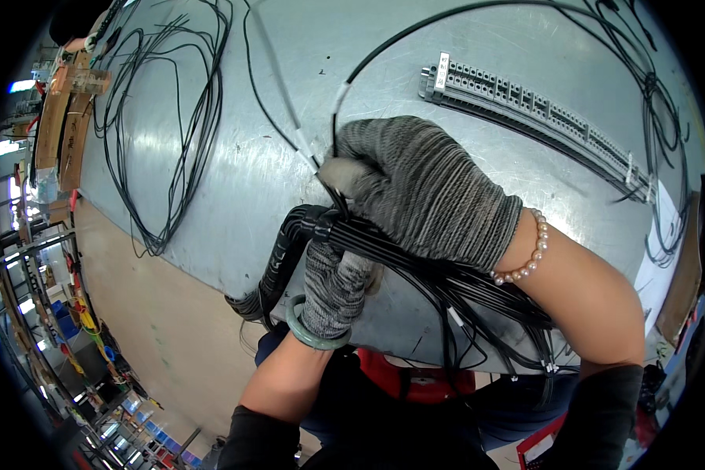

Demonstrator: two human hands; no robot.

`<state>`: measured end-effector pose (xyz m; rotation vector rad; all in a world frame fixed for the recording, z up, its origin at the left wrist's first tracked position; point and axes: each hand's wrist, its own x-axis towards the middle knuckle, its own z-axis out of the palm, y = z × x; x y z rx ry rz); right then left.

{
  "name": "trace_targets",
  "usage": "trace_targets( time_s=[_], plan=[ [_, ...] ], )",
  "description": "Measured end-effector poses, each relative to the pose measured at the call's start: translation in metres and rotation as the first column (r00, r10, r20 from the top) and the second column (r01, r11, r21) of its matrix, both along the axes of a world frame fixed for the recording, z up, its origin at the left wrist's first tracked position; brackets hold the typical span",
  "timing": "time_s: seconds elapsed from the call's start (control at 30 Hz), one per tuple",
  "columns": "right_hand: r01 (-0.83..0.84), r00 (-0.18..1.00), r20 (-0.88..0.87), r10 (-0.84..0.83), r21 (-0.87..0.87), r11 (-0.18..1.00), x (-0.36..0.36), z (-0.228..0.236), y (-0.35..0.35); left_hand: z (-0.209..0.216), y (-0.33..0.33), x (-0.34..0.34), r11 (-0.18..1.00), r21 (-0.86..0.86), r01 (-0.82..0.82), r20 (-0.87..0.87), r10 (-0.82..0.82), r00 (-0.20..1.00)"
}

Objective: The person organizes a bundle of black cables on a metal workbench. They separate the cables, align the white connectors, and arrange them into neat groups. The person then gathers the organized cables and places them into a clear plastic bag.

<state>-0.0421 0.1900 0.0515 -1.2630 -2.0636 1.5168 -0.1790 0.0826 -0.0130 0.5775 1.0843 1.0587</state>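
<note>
My left hand (333,286), in a grey striped knit glove, is wrapped round a thick black cable bundle (392,247) just beside a taped bend. From the bend, a black-wrapped section (278,262) runs down to the table's near-left edge. Above the bundle my right hand (427,192), gloved alike, pinches a few thin black wires that carry white sleeves (308,149). These wires run up and away over the table. Loose wire ends (517,309) fan out under my right wrist toward the near edge. The fingertips of both hands are partly hidden.
A terminal block strip (536,113) lies on the metal table (290,39) at the far right. Coiled black wires (164,196) rest at the left, and another wire coil (658,125) at the right. Another person's hand (78,45) shows at the far left, near cardboard (70,133).
</note>
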Motion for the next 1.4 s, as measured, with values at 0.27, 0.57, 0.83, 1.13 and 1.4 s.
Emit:
trace_targets(
  time_s=[0.27,0.57,0.83,1.13,1.4],
  plan=[
    [-0.120,0.957,0.287,0.054,0.217,0.969,0.015,0.018,-0.062,-0.003,0.002,-0.002,0.903,0.327,0.279,-0.609,-0.025,0.793],
    [-0.326,0.794,0.595,0.127,0.240,0.915,-0.010,0.009,-0.051,0.003,0.007,-0.012,0.879,0.235,0.414,-0.812,-0.056,0.581],
    [-0.261,0.780,0.626,-0.019,0.352,0.899,-0.023,-0.003,-0.060,-0.010,-0.006,-0.024,0.697,0.323,0.640,-0.944,0.287,0.164],
    [-0.310,0.684,0.725,-0.082,0.391,0.866,-0.024,-0.011,-0.061,0.006,-0.002,-0.011,0.960,0.238,0.149,-0.646,0.042,0.762],
    [-0.251,0.656,0.750,-0.086,0.324,0.912,-0.023,-0.018,-0.061,0.002,-0.008,-0.009,0.982,0.185,0.039,-0.412,0.041,0.910]
  ],
)
